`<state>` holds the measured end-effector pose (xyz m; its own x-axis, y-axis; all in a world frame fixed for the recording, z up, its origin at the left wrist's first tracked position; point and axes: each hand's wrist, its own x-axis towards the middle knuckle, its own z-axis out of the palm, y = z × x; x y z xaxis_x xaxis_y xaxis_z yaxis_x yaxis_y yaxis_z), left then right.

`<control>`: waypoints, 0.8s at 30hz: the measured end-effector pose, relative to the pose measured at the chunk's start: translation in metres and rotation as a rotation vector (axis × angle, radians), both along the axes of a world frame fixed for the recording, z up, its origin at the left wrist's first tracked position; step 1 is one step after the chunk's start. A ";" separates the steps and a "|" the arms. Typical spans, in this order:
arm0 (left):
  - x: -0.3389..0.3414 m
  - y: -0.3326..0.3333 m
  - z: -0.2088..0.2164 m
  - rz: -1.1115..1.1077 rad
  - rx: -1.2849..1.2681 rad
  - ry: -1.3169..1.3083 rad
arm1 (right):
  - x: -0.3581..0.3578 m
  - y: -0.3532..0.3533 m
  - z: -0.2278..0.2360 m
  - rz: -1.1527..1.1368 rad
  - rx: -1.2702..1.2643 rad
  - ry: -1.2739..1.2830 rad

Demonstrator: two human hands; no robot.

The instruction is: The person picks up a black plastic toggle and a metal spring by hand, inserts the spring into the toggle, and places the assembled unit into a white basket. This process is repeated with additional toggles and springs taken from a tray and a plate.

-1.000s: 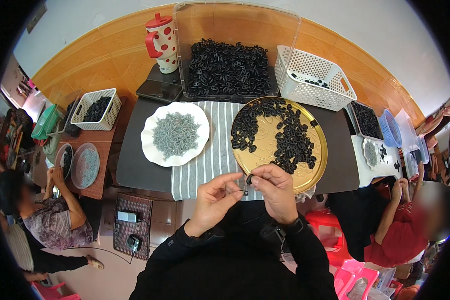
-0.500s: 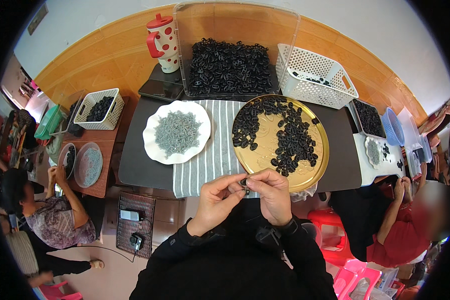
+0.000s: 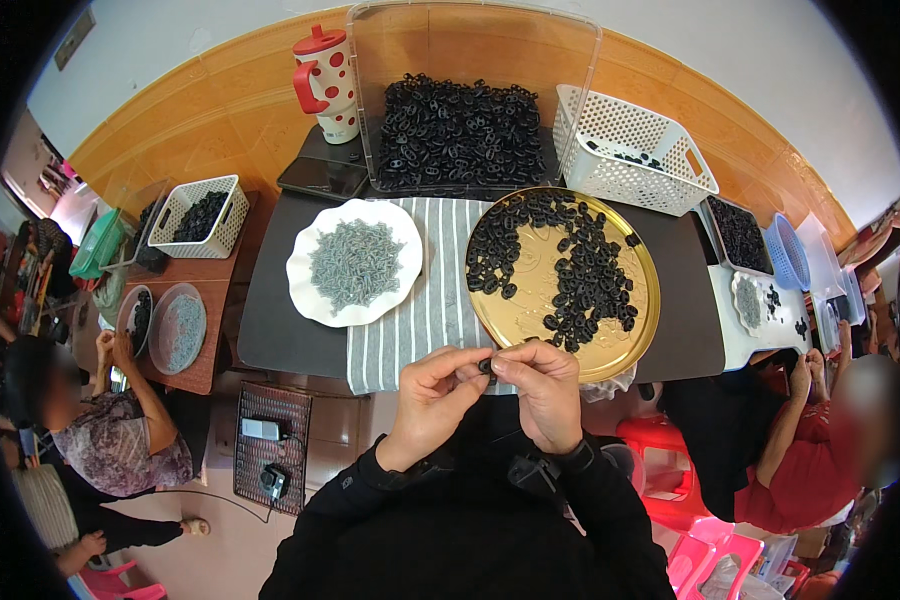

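In front of my body, at the table's near edge, my left hand (image 3: 434, 402) and my right hand (image 3: 542, 392) meet fingertip to fingertip. Both are closed in a pinch on a small black oval part (image 3: 486, 367), mostly covered by the fingers. Just beyond them lies a round gold tray (image 3: 532, 285), strewn with similar black oval parts (image 3: 582, 290). Left of the tray, a white scalloped plate (image 3: 303, 290) carries a heap of small grey screw-like pieces (image 3: 355, 265). A grey-and-white striped cloth (image 3: 440, 290) is spread between plate and tray.
A clear bin (image 3: 470, 187) of black parts stands at the back, with a polka-dot tumbler (image 3: 332, 90) and a dark phone (image 3: 320, 178) to its left. To its right is a white perforated basket (image 3: 660, 188). Co-workers sit on both sides, near red stools (image 3: 660, 465).
The small black part has turned or slid deeper between my fingertips, so less of it shows. My hands stay almost in place.
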<state>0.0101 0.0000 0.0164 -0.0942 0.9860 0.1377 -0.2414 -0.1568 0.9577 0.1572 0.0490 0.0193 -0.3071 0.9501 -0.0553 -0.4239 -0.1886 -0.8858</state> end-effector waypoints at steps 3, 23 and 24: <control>0.000 0.000 0.000 0.020 -0.008 -0.028 | 0.002 0.000 -0.004 0.022 0.050 -0.033; -0.004 0.000 -0.006 -0.007 -0.008 -0.095 | 0.000 -0.008 -0.008 -0.051 0.541 -0.291; -0.004 0.000 -0.006 -0.011 -0.006 -0.081 | 0.000 -0.008 -0.009 -0.057 0.545 -0.298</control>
